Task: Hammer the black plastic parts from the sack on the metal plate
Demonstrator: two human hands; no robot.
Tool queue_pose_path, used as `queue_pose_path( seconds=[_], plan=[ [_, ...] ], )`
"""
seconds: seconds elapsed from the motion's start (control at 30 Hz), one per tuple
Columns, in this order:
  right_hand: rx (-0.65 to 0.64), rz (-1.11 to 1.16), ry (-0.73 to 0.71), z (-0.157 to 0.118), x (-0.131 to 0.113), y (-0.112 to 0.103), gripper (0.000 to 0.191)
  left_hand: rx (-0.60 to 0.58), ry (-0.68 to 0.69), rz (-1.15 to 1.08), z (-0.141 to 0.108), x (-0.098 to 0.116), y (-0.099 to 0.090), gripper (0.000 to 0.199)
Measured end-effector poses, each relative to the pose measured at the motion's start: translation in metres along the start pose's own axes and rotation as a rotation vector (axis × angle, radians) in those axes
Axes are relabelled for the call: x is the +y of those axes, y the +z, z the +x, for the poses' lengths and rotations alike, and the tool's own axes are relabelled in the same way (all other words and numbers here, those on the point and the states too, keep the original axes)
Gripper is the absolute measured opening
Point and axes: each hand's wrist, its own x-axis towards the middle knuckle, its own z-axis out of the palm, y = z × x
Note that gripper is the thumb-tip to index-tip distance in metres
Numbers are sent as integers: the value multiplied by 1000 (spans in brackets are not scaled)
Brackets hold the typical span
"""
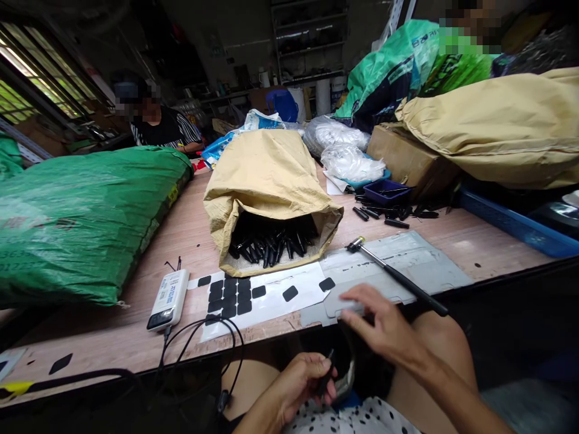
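My left hand [301, 380], low over my lap, is closed around a slim black part [329, 369] that resembles the dark tubes elsewhere; its exact kind is unclear. At the table's front edge, my right hand [384, 322] has its thumb and index finger apart over a grey board [407, 259], with nothing visible between them. A hammer [389, 274] with a black handle lies across that board. To its left is a white sheet [271, 301] bearing black rounded-square stickers [230, 295]. Behind it a tan sack [266, 175] lies open, full of black tubes [271, 244].
A white power bank [168, 300] with black cables sits left, before a large green sack [81, 223]. More black tubes surround a purple tray [386, 191]. A blue tray [515, 223] and another tan sack [497, 126] are right. A person [165, 129] sits across the table.
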Motion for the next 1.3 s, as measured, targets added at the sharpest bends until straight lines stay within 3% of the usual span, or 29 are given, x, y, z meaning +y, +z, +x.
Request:
queue_pose_path(
  seconds=[0.07, 0.1, 0.2, 0.27, 0.33, 0.43, 0.5, 0.57, 0.6, 0.63, 0.73, 0.8, 0.9, 1.1, 1.2, 1.3],
  plan=[
    [299, -350, 8, 24, 25, -14, 27, 153, -130, 15, 24, -13, -11, 35],
    [387, -519, 64, 35, 38, -18, 29, 231, -185, 11, 37, -18, -16, 34],
    [418, -818, 178, 56, 69, -15, 37, 409, -239, 25, 73, -30, -25, 35],
    [418, -907, 187, 61, 78, -9, 40, 452, -224, 45, 87, -32, -27, 39],
    [429, -944, 176, 61, 81, -4, 41, 444, -210, 115, 89, -31, -24, 43],
    [429, -959, 168, 58, 79, -2, 40, 386, -157, 416, 64, -19, -11, 41],
    [424, -968, 172, 57, 78, -2, 40, 210, -37, 694, 34, 4, 4, 38],
    [423, -972, 175, 58, 77, -2, 40, -52, 177, 934, 4, 43, 19, 31],
    [423, -972, 176, 58, 77, -2, 39, -105, 286, 999, -7, 67, 25, 27],
    [423, -971, 177, 58, 76, -2, 39, -50, 423, 1040, -14, 93, 29, 27],
    [429, -962, 178, 58, 77, -2, 39, 472, 819, 1262, -11, 170, 28, 29],
    [438, -954, 174, 58, 78, -2, 39, 687, 898, 1490, 5, 207, 17, 31],
    [447, -941, 165, 58, 79, -3, 40, 745, 868, 1753, 30, 236, -3, 31],
    [441, -914, 176, 58, 77, -3, 40, 799, 725, 1847, 41, 237, -21, 20],
    [435, -911, 177, 58, 76, -3, 40, 826, 777, 1770, 30, 223, -13, 18],
    [434, -909, 173, 58, 75, -3, 40, 736, 867, 1612, 21, 197, 2, 19]
  ],
)
